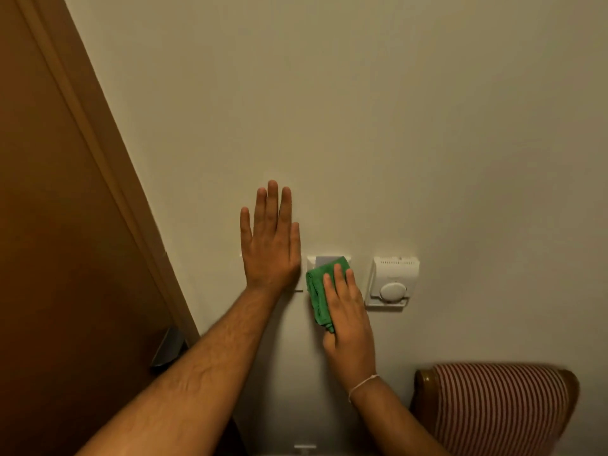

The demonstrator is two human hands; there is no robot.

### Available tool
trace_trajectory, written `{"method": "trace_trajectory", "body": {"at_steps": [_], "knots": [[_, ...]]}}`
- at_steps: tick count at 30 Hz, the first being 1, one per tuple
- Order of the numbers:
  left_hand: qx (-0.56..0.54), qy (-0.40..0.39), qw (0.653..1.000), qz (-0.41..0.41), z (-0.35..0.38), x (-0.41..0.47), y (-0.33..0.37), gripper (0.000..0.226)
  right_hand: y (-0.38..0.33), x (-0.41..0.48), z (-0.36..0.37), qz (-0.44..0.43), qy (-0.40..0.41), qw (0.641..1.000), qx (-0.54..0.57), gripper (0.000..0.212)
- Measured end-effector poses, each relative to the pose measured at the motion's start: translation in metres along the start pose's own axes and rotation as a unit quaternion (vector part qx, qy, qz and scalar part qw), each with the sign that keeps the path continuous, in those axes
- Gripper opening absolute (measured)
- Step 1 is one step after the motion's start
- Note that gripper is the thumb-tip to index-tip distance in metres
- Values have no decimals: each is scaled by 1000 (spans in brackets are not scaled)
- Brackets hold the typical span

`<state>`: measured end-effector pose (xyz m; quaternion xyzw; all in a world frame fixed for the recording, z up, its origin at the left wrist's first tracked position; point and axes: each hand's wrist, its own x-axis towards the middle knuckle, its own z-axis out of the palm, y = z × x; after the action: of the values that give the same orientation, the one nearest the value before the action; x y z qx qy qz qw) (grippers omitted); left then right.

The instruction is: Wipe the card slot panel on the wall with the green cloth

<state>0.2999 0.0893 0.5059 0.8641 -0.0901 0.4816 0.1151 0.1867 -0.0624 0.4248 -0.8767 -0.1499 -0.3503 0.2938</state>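
Right hand (345, 311) presses the folded green cloth (320, 291) flat against the card slot panel (311, 263) on the wall (362, 126); only the panel's top edge shows. Left hand (269, 245) lies open, fingers spread, flat on the wall just beside the panel. Thermostat (391, 281) sits near, right.

— What hangs on the wall (362, 110) at about four o'clock from the middle?

— A white thermostat (393, 280) with a round knob low on its face and vent slits along its top.

— And over at nine o'clock?

— A brown wooden door (49, 225), its frame slanting down to a metal handle (168, 348) near seven o'clock.

— Anything at five o'clock?

— A chair (493, 409), its wooden frame padded in red-and-white stripes, close to the wall.
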Motion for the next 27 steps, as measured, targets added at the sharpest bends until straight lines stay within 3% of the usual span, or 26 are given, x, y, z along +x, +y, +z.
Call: {"method": "trace_trajectory", "body": {"at_steps": [9, 13, 19, 23, 27], "knots": [[-7, 50, 997, 51, 21, 7, -12, 83, 27, 13, 36, -49, 34, 984, -169, 81], [-16, 61, 996, 61, 23, 7, -14, 83, 38, 22, 43, -52, 68, 982, -170, 80], [-23, 49, 996, 65, 23, 6, -15, 63, 49, 16, 51, -43, 55, 982, -176, 96], [-25, 35, 997, 58, 23, 5, -14, 64, 52, 5, 51, -50, 32, 978, -200, 82], [-27, 38, 998, 50, 23, 5, -13, 75, 48, 10, 47, -50, 12, 977, -206, 87]]}}
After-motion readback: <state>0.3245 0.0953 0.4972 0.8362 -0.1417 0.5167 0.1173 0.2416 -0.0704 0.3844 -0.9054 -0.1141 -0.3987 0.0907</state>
